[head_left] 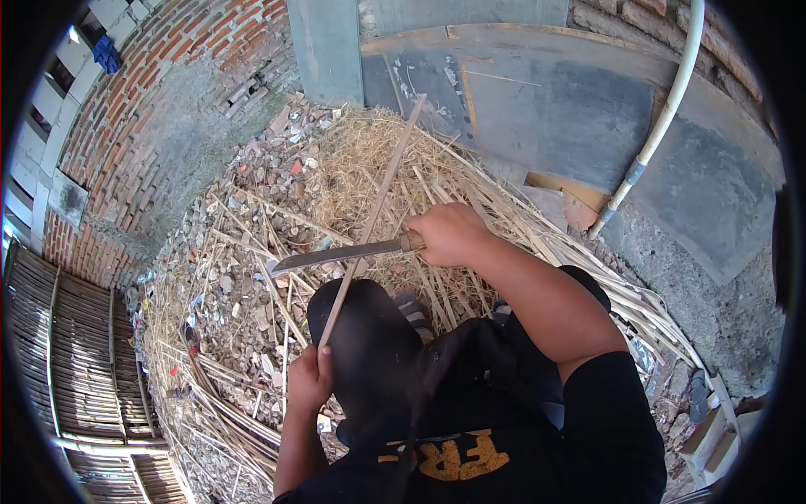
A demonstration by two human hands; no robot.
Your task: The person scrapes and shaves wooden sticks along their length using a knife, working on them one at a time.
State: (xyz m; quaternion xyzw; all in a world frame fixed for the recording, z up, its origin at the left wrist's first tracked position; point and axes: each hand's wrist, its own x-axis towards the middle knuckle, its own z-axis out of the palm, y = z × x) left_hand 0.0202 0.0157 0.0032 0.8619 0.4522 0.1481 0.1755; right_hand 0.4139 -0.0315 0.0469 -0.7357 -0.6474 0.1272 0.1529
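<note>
My right hand (451, 234) is closed around the wooden handle of a large knife (340, 254), its blade pointing left. The blade lies across a long, thin bamboo strip (382, 191); whether it presses on the strip or hovers just above, I cannot tell. Low on the left, my left hand (309, 380) grips the near end of that strip, thumb along it. From there the strip slants up and away, past my dark-clothed knee (363, 323), toward a pile of pale shavings (357, 151).
Loose bamboo strips (579, 281) lie along the right, over rubble ground (243, 290). A brick wall (109, 168) rises at the left, above a slatted bamboo panel (75, 353). Grey boards (554, 109) lean at the back, beside a white pipe (663, 126).
</note>
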